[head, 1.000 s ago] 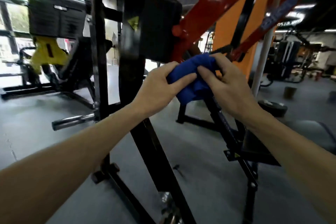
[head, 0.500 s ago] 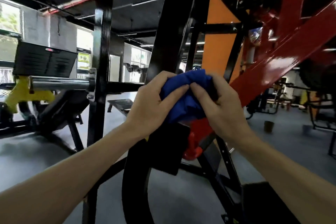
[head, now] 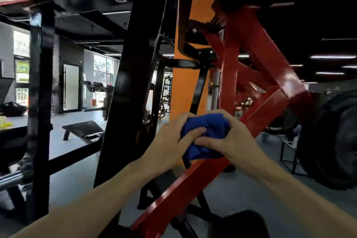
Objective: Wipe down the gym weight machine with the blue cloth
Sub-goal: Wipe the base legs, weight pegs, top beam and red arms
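Both hands share one grip on the bunched blue cloth (head: 205, 135): the left hand (head: 170, 147) curls round its left side with the thumb pressed across the front, and the right hand (head: 231, 141) wraps the right side, its thumb lying along the lower fold. The cloth sits wadded between the palms, just above the slanting red beam (head: 193, 181) of the weight machine; whether it actually touches the paint is hard to tell, since the hands hide its underside. It looks soft, light and limp, so it should mould to the beam's edges; best gathered into a pad under the palm, loose corners tucked in so they do not drag. Against the picture half a second back, the view has tilted upward and nearer, showing the beam's upper pivot and the black upright (head: 135, 87) larger, while the two-handed hold reads the same.
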